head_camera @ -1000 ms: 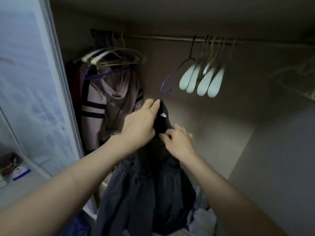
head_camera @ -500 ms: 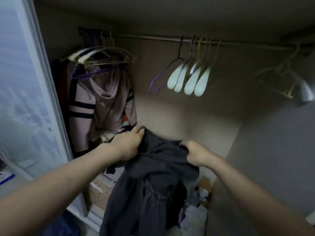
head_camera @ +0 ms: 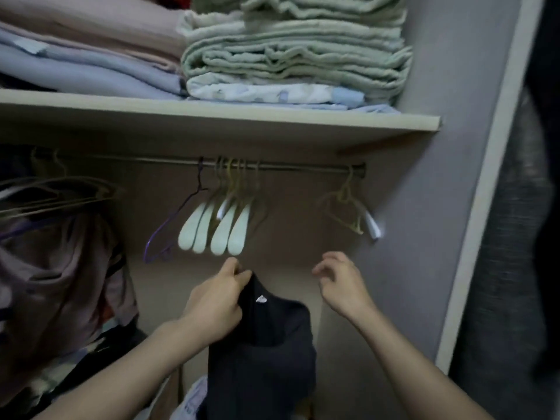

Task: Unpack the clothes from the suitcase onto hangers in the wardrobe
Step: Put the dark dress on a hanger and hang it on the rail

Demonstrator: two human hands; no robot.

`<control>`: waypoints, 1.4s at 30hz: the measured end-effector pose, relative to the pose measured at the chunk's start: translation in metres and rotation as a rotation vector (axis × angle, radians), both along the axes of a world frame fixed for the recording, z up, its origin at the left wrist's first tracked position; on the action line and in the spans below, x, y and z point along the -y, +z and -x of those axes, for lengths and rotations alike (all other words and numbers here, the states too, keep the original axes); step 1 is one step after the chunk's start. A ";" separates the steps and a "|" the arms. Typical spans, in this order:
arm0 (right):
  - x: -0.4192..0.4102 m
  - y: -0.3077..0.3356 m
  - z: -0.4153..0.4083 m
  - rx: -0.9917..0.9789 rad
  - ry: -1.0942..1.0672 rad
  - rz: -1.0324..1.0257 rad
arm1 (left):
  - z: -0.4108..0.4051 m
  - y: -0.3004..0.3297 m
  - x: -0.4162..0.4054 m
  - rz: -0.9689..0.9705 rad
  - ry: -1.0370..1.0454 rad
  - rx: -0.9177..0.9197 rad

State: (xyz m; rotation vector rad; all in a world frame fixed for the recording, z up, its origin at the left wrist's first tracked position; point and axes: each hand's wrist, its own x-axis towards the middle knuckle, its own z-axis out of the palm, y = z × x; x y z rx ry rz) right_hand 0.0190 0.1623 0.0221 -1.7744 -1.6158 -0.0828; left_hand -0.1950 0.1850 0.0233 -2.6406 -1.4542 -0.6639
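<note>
below the hangers [head_camera: 218, 227] — left hand [head_camera: 215, 301] grips dark garment [head_camera: 263, 344], right hand [head_camera: 341, 283] loose.

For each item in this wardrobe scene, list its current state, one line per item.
Dark garment: held up by left hand.
Left hand: pinching the garment's top.
Right hand: free, fingers loosely curled.
Pale hangers: empty, on rail.
Purple hanger: empty.
Blankets: folded, stacked on shelf.

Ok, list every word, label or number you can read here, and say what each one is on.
No text can be read in this view.
The small white tag inside the neck of the dark garment, which the left hand grips: too small and blurred to read.
The folded printed cloth on the shelf: a pattern only, no letters to make out.
</note>
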 end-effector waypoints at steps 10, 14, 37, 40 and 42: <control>-0.044 0.085 -0.054 0.145 -0.392 0.090 | -0.079 0.044 -0.032 -0.102 -0.211 0.016; -0.066 0.083 -0.060 0.205 -0.441 0.184 | -0.091 0.055 -0.030 -0.379 -0.125 -0.401; -0.067 0.001 -0.005 -0.345 -0.022 -0.373 | -0.022 0.008 -0.047 -0.215 -0.037 0.074; -0.044 -0.033 0.014 -0.507 0.034 -0.297 | 0.009 -0.007 -0.031 -0.145 -0.036 0.092; -0.030 -0.054 0.026 -0.544 0.033 -0.210 | 0.025 -0.017 -0.022 -0.111 -0.011 0.094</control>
